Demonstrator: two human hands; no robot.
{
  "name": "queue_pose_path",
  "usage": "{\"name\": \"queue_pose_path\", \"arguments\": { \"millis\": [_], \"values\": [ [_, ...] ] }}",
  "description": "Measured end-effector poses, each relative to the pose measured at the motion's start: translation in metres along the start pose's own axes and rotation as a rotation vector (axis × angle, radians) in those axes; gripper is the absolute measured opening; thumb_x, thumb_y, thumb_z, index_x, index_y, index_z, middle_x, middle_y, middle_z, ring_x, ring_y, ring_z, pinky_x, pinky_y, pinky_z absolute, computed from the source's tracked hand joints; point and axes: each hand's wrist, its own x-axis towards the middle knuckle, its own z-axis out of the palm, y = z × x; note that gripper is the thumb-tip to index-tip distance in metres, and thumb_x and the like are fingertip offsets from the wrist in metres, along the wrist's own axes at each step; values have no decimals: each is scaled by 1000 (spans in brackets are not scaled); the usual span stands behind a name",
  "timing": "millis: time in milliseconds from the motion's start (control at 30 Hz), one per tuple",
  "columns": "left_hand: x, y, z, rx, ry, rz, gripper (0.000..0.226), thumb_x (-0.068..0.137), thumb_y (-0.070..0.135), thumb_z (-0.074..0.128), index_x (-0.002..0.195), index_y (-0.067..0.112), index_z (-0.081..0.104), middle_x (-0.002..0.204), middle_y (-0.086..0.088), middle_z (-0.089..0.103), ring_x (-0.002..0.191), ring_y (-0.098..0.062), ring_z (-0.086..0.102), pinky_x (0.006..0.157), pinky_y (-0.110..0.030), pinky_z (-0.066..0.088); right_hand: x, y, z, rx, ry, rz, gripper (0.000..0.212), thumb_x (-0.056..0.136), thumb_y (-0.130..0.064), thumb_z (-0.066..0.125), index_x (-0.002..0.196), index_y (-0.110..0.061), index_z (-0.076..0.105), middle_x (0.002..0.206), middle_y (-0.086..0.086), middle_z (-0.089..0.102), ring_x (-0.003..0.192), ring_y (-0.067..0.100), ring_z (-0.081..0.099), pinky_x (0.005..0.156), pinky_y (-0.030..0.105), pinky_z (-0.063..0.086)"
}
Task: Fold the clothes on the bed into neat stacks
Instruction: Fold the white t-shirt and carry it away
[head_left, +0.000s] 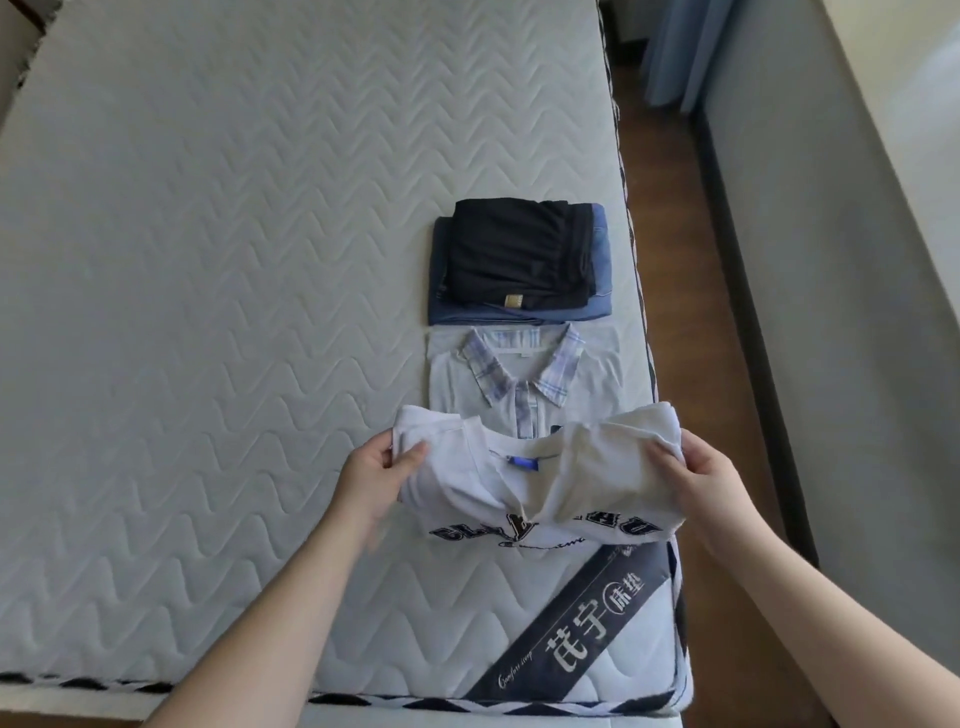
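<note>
Clothes-folding neared its end: left hand (379, 462) and right hand (696, 462) pinched the white T-shirt (524, 483) by its sides, keeping it square for the collared shirt (524, 374) just beyond.

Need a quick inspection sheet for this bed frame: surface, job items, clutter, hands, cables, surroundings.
Surface: quilted mattress, bare, with a dark brand banner at the near right corner.
Job's things: black garment folded on top of blue denim; collared shirt folded flat just nearer; white printed T-shirt held in both hands, overlapping the collared shirt's near edge.
Clutter: nothing seen.
Grippers: left hand and right hand each grip one side of the T-shirt, fingers closed on cloth.
Cables: nothing seen.
Surroundings: wooden floor right of the bed, wall, blue curtain.
</note>
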Motion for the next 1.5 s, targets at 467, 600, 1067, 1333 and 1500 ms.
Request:
{"name": "queue_pose_path", "arguments": {
  "millis": [467, 600, 1067, 1333, 1500],
  "values": [
    [188, -9, 1, 227, -16, 104, 24, 92, 9, 65, 94, 33, 63, 97, -4, 73, 97, -28, 68, 91, -47, 52, 172, 21, 24, 96, 106, -4, 39, 94, -27, 64, 102, 11, 57, 90, 9, 51, 84, 23, 44, 76, 41, 34],
    [222, -23, 5, 215, 0, 99, 24, 93, 10, 64, 98, 34, 63, 98, -3, 72, 95, -24, 68, 90, -44, 52, 202, 31, 23, 154, 111, 26, 30, 92, -24, 67, 103, 5, 65, 93, 17, 60, 87, 29, 54, 81, 50, 45],
    [280, -76, 37, 67, 49, -213, 48, 88, 38, 72, 125, 14, 55, 122, -6, 66, 99, -22, 66, 88, -37, 53, 275, 68, 10, -126, 139, 191, 56, 93, -46, 61, 139, -17, 50, 131, 6, 59, 116, 26, 59, 104, 47, 46],
    [200, -119, 20, 200, 26, -312, 63, 79, 37, 79, 125, 14, 45, 121, -10, 64, 100, -25, 66, 84, -43, 56, 184, 121, 0, -433, 136, 200, 40, 85, -52, 67, 113, -27, 53, 93, -9, 65, 81, 10, 65, 69, 33, 53],
    [132, -151, 16, 246, -109, -340, 56, 78, 26, 81, 123, 6, 54, 117, -11, 69, 101, -23, 68, 92, -43, 54, 118, 155, 1, -595, 136, 252, 35, 85, -57, 64, 84, -22, 56, 75, -5, 61, 68, 17, 58, 53, 28, 37]
  ]
}}
